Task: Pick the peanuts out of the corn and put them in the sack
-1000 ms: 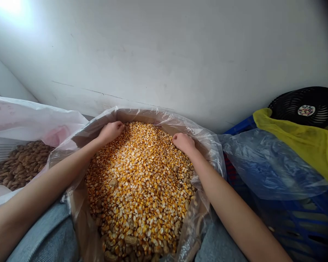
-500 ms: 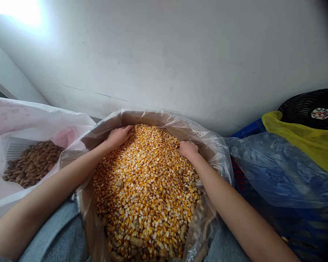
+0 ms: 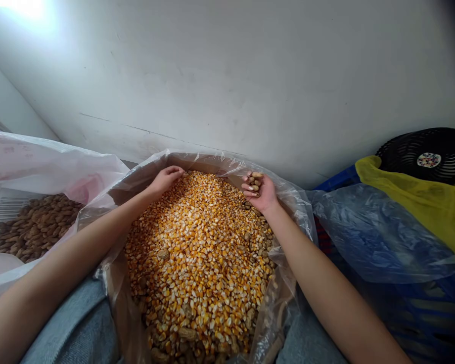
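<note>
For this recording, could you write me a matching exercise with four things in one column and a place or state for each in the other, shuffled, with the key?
Column one
1. Right hand
2. Left hand
3. Corn kernels
4. Round black grille

Column two
A. Heaped between the two forearms, ringed by clear plastic
B. At the far right, behind a yellow cloth
C. Palm showing, with unshelled peanuts in it
D. Back showing, fingers by the heap's far left edge

Pairs: 1-C, 2-D, 3-A, 4-B
</note>
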`<action>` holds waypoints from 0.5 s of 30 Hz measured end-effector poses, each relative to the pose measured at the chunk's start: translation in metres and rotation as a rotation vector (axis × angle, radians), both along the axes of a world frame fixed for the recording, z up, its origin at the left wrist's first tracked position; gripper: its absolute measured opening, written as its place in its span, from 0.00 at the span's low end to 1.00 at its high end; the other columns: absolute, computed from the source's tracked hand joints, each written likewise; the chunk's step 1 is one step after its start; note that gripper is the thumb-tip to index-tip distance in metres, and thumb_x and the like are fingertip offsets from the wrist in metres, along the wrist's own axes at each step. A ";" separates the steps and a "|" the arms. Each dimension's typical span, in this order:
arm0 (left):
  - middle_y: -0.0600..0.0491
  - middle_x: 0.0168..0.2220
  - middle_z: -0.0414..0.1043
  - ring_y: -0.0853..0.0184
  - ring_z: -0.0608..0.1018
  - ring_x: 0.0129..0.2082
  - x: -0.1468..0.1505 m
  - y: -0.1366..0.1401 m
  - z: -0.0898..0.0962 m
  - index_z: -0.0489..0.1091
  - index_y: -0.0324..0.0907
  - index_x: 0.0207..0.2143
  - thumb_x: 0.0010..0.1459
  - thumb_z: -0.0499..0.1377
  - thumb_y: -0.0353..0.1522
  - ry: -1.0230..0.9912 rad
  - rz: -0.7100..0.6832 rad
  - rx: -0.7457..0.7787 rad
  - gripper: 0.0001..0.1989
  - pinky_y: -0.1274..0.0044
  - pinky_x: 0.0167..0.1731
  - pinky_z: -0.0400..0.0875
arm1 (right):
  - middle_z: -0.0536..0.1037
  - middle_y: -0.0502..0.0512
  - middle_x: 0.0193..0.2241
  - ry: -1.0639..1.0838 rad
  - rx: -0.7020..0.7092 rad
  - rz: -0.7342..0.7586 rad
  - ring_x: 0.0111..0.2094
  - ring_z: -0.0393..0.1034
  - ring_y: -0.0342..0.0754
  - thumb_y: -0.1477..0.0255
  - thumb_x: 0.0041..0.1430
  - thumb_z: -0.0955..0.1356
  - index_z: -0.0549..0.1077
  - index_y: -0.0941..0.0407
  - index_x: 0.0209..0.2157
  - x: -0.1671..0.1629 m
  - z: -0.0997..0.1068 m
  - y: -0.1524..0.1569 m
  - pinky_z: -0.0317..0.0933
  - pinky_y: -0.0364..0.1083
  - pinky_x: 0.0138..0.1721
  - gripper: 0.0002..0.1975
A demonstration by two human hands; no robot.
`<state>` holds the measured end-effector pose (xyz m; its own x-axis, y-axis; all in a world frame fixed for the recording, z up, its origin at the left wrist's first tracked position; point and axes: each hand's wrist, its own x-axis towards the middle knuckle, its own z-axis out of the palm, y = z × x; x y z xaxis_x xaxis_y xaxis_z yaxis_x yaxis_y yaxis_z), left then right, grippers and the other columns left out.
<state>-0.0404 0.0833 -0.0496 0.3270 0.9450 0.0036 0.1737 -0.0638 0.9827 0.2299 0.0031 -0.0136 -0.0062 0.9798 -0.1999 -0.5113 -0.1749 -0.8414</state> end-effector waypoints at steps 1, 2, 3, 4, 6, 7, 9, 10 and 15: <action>0.58 0.21 0.62 0.78 0.57 0.13 0.000 -0.002 0.005 0.65 0.42 0.30 0.49 0.54 0.35 -0.221 -0.044 -0.139 0.07 0.84 0.11 0.47 | 0.65 0.46 0.20 0.068 -0.004 -0.019 0.14 0.50 0.35 0.70 0.48 0.59 0.63 0.56 0.25 0.000 0.002 -0.001 0.40 0.33 0.10 0.05; 0.59 0.20 0.59 0.79 0.54 0.12 0.000 -0.003 0.010 0.64 0.42 0.31 0.49 0.53 0.34 -0.420 -0.091 -0.267 0.06 0.85 0.10 0.43 | 0.66 0.47 0.21 0.128 -0.012 -0.039 0.14 0.51 0.34 0.69 0.50 0.59 0.63 0.56 0.25 0.001 0.003 -0.002 0.41 0.33 0.10 0.06; 0.60 0.19 0.57 0.79 0.52 0.11 -0.001 -0.005 0.015 0.63 0.42 0.32 0.50 0.52 0.33 -0.588 -0.131 -0.373 0.06 0.85 0.09 0.41 | 0.67 0.47 0.21 0.181 -0.022 -0.055 0.14 0.52 0.34 0.69 0.51 0.59 0.63 0.56 0.25 0.001 0.004 -0.002 0.42 0.33 0.10 0.07; 0.60 0.18 0.56 0.79 0.52 0.11 -0.002 -0.006 0.019 0.63 0.42 0.32 0.50 0.51 0.31 -0.722 -0.161 -0.454 0.06 0.85 0.09 0.40 | 0.67 0.47 0.21 0.221 -0.037 -0.066 0.14 0.53 0.34 0.68 0.52 0.59 0.62 0.57 0.25 0.002 0.003 -0.002 0.43 0.32 0.10 0.08; 0.60 0.18 0.55 0.78 0.53 0.11 -0.004 -0.007 0.024 0.63 0.41 0.33 0.51 0.49 0.30 -0.892 -0.189 -0.564 0.07 0.85 0.08 0.41 | 0.66 0.47 0.20 0.248 -0.069 -0.074 0.14 0.54 0.34 0.66 0.53 0.59 0.61 0.58 0.22 0.003 0.002 -0.001 0.43 0.32 0.10 0.11; 0.59 0.18 0.56 0.78 0.53 0.11 -0.005 -0.007 0.025 0.63 0.41 0.32 0.51 0.48 0.30 -0.932 -0.193 -0.601 0.06 0.85 0.08 0.42 | 0.66 0.47 0.19 0.234 -0.092 -0.072 0.14 0.54 0.34 0.67 0.54 0.60 0.60 0.58 0.21 0.003 0.001 0.000 0.43 0.32 0.09 0.12; 0.59 0.18 0.56 0.78 0.54 0.11 -0.006 -0.006 0.025 0.62 0.40 0.29 0.53 0.47 0.33 -0.940 -0.190 -0.644 0.07 0.86 0.08 0.42 | 0.65 0.47 0.18 0.178 -0.164 -0.064 0.14 0.54 0.34 0.70 0.53 0.61 0.61 0.59 0.21 0.005 -0.001 0.002 0.44 0.31 0.09 0.10; 0.59 0.18 0.57 0.78 0.54 0.11 -0.006 -0.005 0.024 0.61 0.40 0.27 0.53 0.48 0.35 -0.913 -0.183 -0.648 0.08 0.86 0.08 0.42 | 0.66 0.48 0.19 0.151 -0.210 -0.061 0.14 0.55 0.34 0.71 0.53 0.61 0.62 0.59 0.23 0.007 -0.001 0.003 0.44 0.31 0.09 0.08; 0.59 0.16 0.56 0.79 0.53 0.10 -0.007 -0.002 0.022 0.59 0.40 0.22 0.50 0.51 0.38 -0.354 -0.025 -0.444 0.11 0.85 0.08 0.41 | 0.68 0.49 0.20 0.107 -0.335 -0.082 0.16 0.58 0.34 0.68 0.54 0.60 0.65 0.59 0.26 0.012 -0.001 0.004 0.50 0.31 0.11 0.09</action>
<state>-0.0471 0.0808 -0.0276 0.4003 0.8729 -0.2790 -0.1678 0.3692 0.9141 0.2421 0.0071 -0.0146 0.0319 0.8580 -0.5126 -0.6170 -0.3866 -0.6855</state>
